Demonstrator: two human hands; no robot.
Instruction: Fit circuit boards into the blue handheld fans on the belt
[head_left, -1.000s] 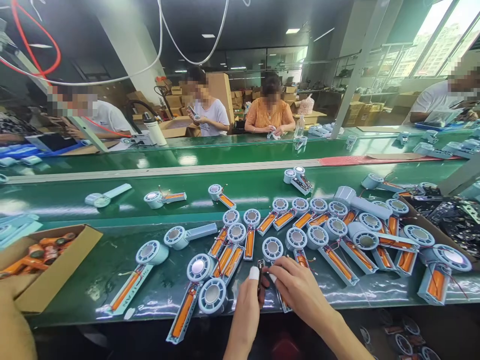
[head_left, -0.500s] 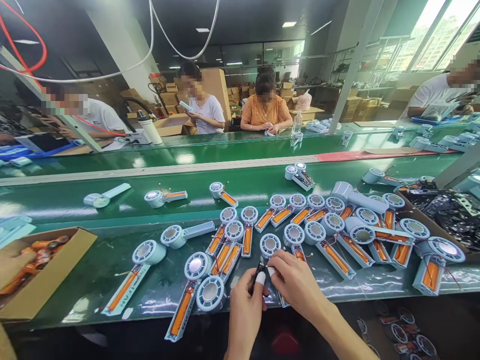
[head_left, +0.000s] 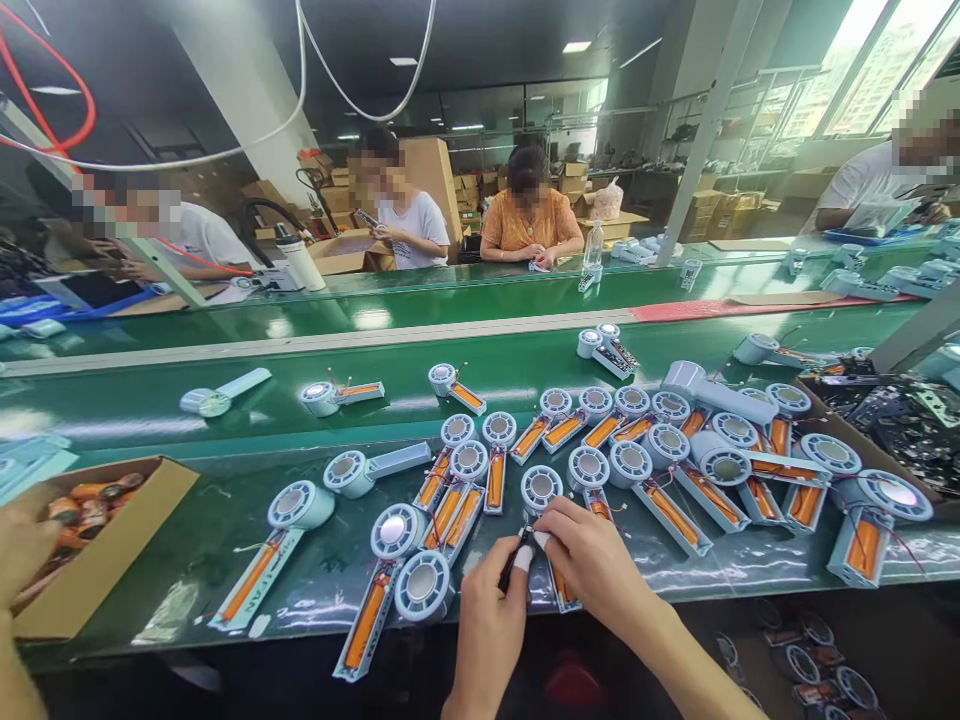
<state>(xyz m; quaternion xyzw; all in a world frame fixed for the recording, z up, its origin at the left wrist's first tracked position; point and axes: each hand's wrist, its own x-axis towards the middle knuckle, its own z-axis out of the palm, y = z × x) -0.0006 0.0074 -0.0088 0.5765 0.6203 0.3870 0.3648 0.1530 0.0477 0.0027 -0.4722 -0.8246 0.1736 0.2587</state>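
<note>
My left hand (head_left: 491,605) is closed on a small black circuit board (head_left: 517,562), which points up and away from me. White covers sit on the fingertips beside it. My right hand (head_left: 596,560) pinches at the board's far end; what lies between its fingertips is too small to make out. Just beyond both hands lies a light-blue handheld fan (head_left: 541,487), round head facing up. Its open handle, with an orange battery (head_left: 562,580) inside, shows partly beneath my right hand. Similar opened fans (head_left: 421,588) lie close on the left.
Many opened fans (head_left: 667,445) spread to the right, near a box of black boards (head_left: 892,410). At left, another person's hand (head_left: 30,545) is in a cardboard box (head_left: 112,570) of orange cells. A green conveyor (head_left: 375,345) carries fans; several people sit beyond it.
The fans on the conveyor have shifted slightly right. Another person's hand has come into the box at left. The black board has tilted in my left hand, my right fingers staying close to its end.
</note>
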